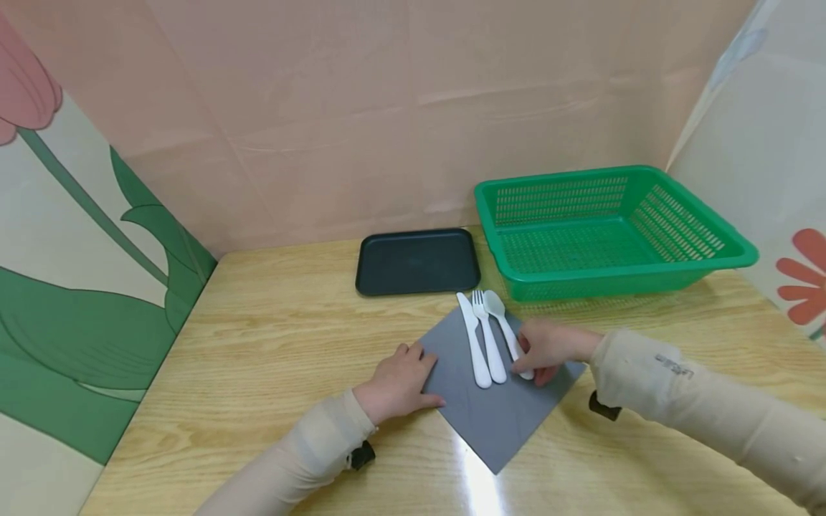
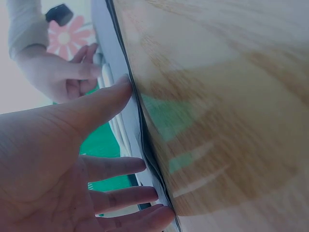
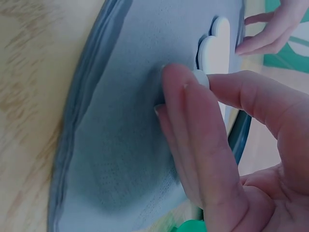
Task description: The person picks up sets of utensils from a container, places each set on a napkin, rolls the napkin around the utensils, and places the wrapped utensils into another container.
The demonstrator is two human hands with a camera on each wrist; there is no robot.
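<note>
A grey cloth napkin [image 1: 493, 430] lies turned corner-forward on the table. Side by side on it are a white knife [image 1: 475, 344], a white fork [image 1: 490, 347] and a white spoon [image 1: 495, 304], their handles towards me. With thumb and fingers, my right hand [image 1: 548, 347] pinches the lower handle of the spoon; the handle's end [image 3: 202, 79] shows between them in the right wrist view. My left hand [image 1: 396, 383] rests at the napkin's left edge, fingers spread. In the left wrist view its thumb [image 2: 104, 104] and fingertips touch the napkin's rim.
Behind the napkin lies a black tray [image 1: 418, 262]. A green plastic basket [image 1: 613, 276] with slotted walls stands at the back right, close to the spoon's bowl. A pinkish sheet [image 1: 323, 122] hangs behind the wooden table [image 1: 258, 344].
</note>
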